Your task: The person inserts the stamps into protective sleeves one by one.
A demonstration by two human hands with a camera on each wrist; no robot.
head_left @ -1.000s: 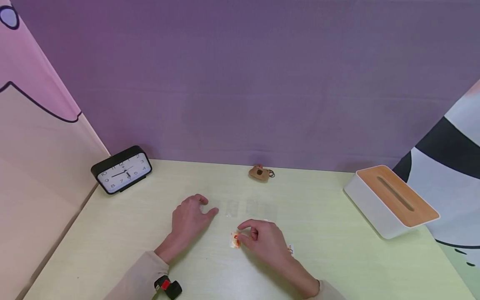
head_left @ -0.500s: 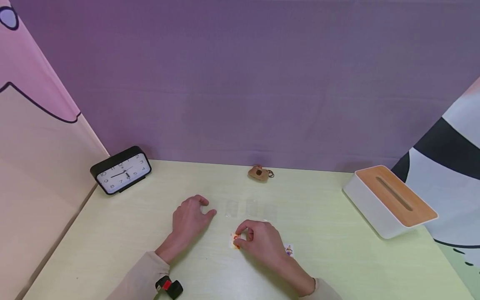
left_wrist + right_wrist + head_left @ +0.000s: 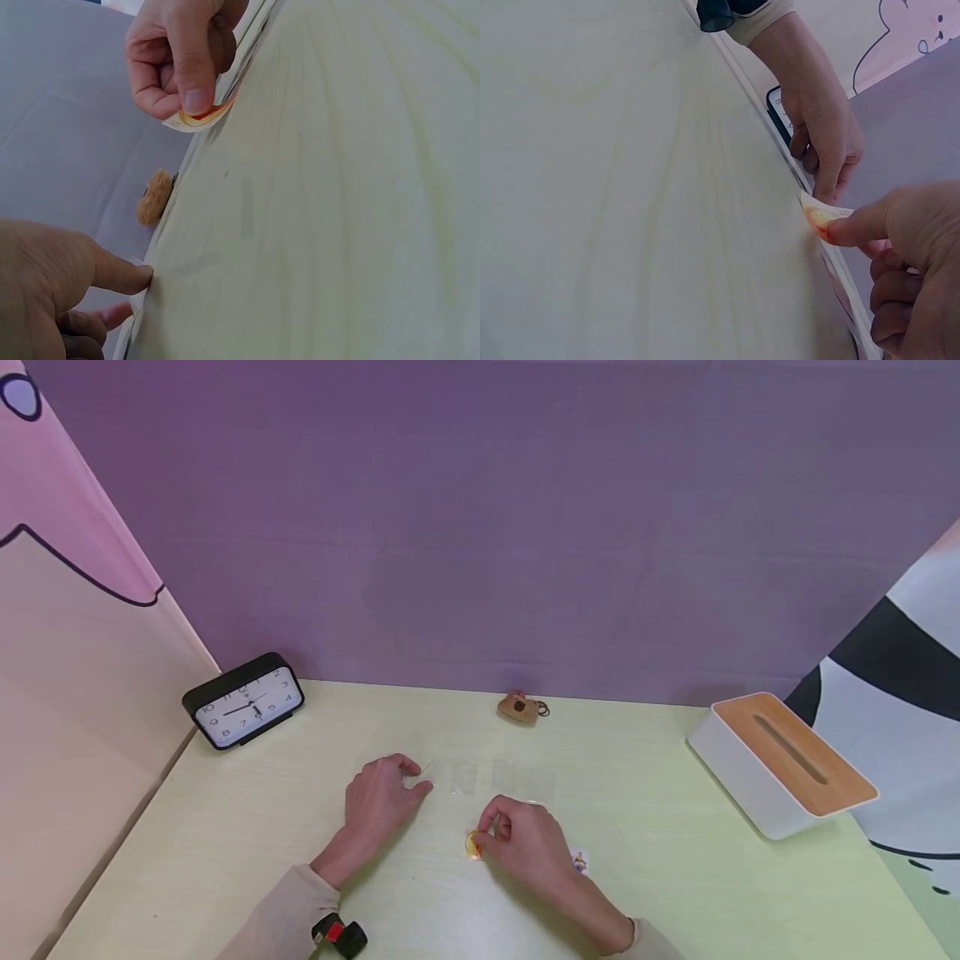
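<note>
My right hand (image 3: 528, 843) pinches a small orange-and-yellow printed card (image 3: 472, 845) between thumb and index finger, low over the table. In the right wrist view the card (image 3: 819, 217) is bent, one corner curling up. To the left, my left hand (image 3: 380, 806) has thumb and index finger at a piece of clear plastic film (image 3: 426, 771). In the left wrist view this film (image 3: 139, 289) shows between thumb and finger. More clear rectangles (image 3: 464, 777) lie in a row right of the left hand. Another small printed card (image 3: 580, 862) lies by the right wrist, partly hidden.
A black-framed clock (image 3: 243, 702) stands at the back left. Near the table's back edge sits a small brown pouch-like trinket (image 3: 519, 707) with a ring. A white box with a wooden slotted lid (image 3: 783, 760) is at the right. Purple cloth hangs behind the pale table (image 3: 420, 910).
The card has been lifted and bent in my right hand's pinch, its fingers closing on it. The clear film now sticks out more between my left fingers; the left arm barely moves.
</note>
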